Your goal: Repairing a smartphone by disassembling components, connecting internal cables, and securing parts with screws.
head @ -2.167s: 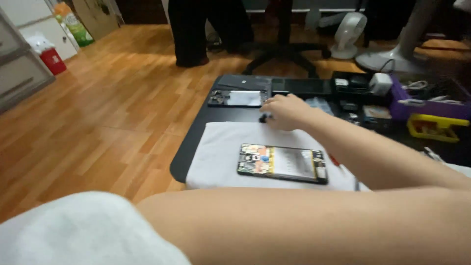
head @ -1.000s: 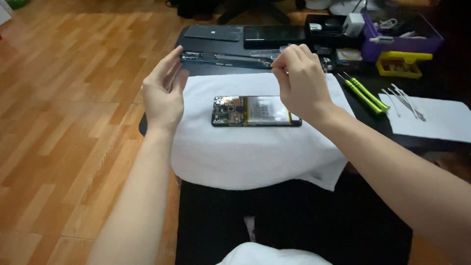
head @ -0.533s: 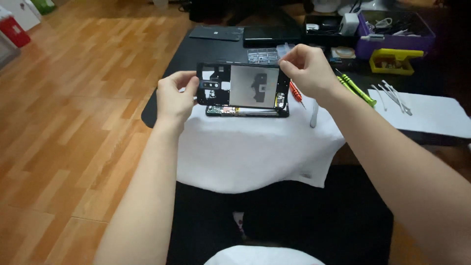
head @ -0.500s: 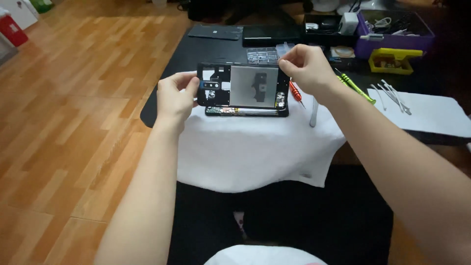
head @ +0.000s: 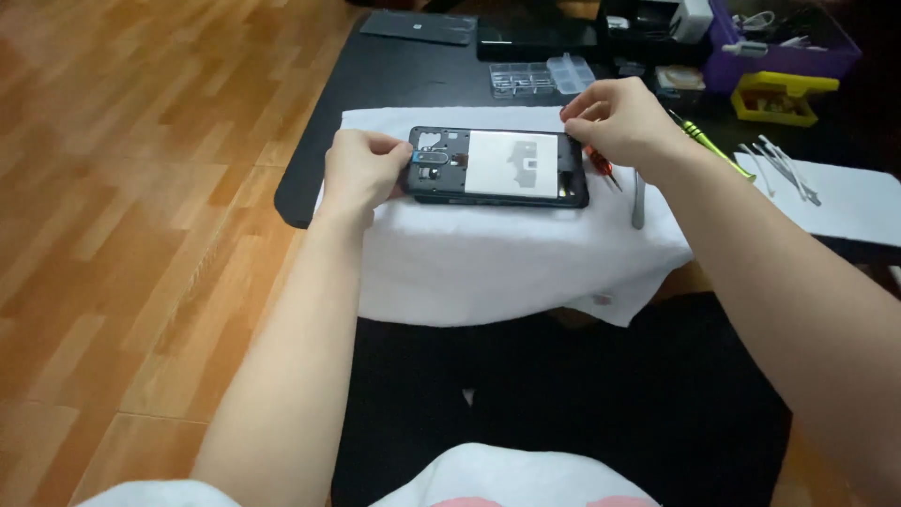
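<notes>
Both hands hold a black phone back frame (head: 497, 167) over the white cloth (head: 507, 253) that covers the near part of the dark counter (head: 404, 75). The left hand (head: 361, 171) pinches the frame's left end, thumb on top beside the camera cut-out and fingers curled under the edge. The right hand (head: 619, 117) is closed on the frame's upper right corner with its fingertips, the knuckles raised above it. The frame lies lengthwise, nearly flat, its inner side up: a dark rim with rounded corners, a large pale grey-white panel with a darker irregular patch across the middle and right part, and at the left end a black section with small openings and an oval camera window. Whether it rests on a second phone part beneath cannot be told; a dark edge shows just under its lower side

Just beside the right hand a red-handled screwdriver (head: 599, 167) lies on the cloth, and a slim metal spudger (head: 638, 197) lies near it. A green-handled screwdriver (head: 699, 139) lies past the wrist. Behind the frame stands a clear plastic parts box (head: 540, 77). Farther right are a yellow tray (head: 784, 94) and tweezers (head: 779, 169) on a white sheet (head: 845, 202)
</notes>
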